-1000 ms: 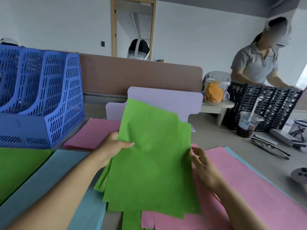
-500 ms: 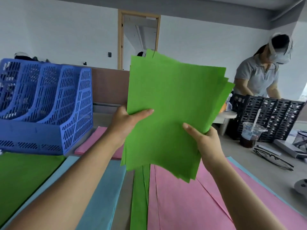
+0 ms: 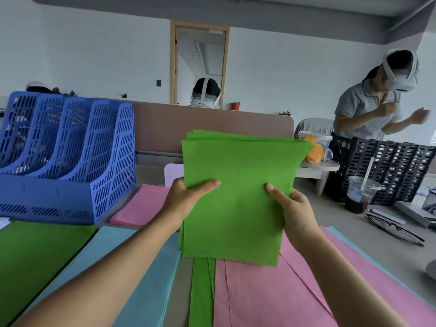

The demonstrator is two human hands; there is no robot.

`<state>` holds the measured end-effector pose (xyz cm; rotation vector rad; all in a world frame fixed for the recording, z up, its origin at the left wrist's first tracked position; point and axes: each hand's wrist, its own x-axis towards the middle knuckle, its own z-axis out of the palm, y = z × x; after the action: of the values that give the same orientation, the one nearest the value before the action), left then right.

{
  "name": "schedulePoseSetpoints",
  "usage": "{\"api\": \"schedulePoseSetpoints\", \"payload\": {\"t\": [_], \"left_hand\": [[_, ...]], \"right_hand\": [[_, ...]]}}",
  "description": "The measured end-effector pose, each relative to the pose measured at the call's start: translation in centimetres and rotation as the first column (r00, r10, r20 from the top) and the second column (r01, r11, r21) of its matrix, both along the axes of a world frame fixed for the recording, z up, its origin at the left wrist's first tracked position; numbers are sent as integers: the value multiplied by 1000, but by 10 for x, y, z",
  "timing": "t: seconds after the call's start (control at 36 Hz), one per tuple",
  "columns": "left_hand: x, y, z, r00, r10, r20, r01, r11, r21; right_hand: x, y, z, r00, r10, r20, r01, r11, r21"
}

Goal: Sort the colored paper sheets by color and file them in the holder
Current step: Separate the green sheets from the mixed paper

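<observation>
Green sheets [image 3: 236,197] pinched in both hands, left hand [image 3: 186,199] and right hand [image 3: 295,208]; uneven top edges could snag on blue holder [image 3: 70,161], upper left.

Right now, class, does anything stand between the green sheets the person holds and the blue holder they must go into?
Nothing visible does. The left hand and right hand grip the raised green sheets; the blue holder stands to their left, and only flat pink sheets lie below the path.
</observation>
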<state>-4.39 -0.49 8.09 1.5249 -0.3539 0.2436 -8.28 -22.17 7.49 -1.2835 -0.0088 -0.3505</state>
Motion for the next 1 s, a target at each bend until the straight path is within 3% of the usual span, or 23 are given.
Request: {"api": "schedulePoseSetpoints", "payload": {"t": [0.17, 0.33, 0.42, 0.56, 0.67, 0.78, 1.0], "left_hand": [[7, -14, 5, 1000, 15, 8, -15, 999, -48], [24, -13, -28, 984, 75, -160, -78, 997, -12], [29, -10, -31, 949, 89, -304, -60, 993, 105], [26, -7, -27, 853, -75, -517, 137, 987, 81], [13, 2, -41, 738, -69, -672, 264, 945, 194], [7, 5, -54, 714, -15, -700, 164, 975, 146], [0, -8, -60, 694, -1, -720, 61, 997, 57]], "right_hand": [[6, 3, 4, 998, -45, 45, 42, 997, 66], [11, -8, -23, 999, -43, -7, 40, 969, -242], [12, -18, -31, 996, -59, -68, 37, 957, -287], [12, -40, -52, 956, -153, -249, 72, 949, -306], [4, -63, -75, 880, -213, -425, 19, 909, -417], [-3, -76, -77, 805, -256, -535, -50, 870, -491], [-3, -78, -75, 760, -321, -566, -65, 828, -557]]}}
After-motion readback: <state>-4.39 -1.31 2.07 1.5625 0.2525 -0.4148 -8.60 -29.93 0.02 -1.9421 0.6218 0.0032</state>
